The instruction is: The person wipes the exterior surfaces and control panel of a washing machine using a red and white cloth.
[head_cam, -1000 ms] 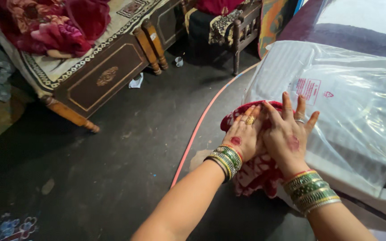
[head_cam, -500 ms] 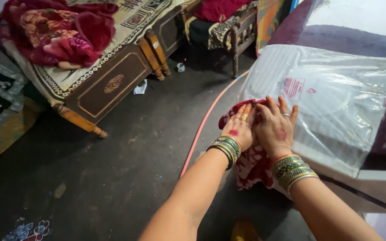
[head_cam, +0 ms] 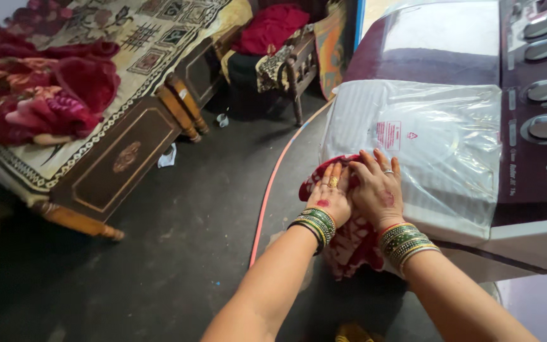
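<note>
My left hand (head_cam: 330, 193) and my right hand (head_cam: 377, 187) lie flat, side by side, pressing on a red cloth with white print (head_cam: 349, 244). The cloth hangs over the front left corner of a washing machine (head_cam: 527, 244). Fingers of both hands are stretched out and held together on the cloth, not curled around it. A clear plastic sheet (head_cam: 438, 145) covers the machine's lid just right of my right hand. Bangles circle both wrists.
A wooden bed (head_cam: 121, 158) with a patterned cover and a heap of red blankets (head_cam: 33, 95) stands at the left. A wooden chair (head_cam: 289, 60) with cloths is at the back. A thin orange hose (head_cam: 270, 183) runs across the dark floor. Control knobs (head_cam: 546, 107) sit on the machine's right.
The view has shifted right and up, showing the machine's knobs. My right hand's fingers have drawn together. Both hands stay pressed on the red cloth.
</note>
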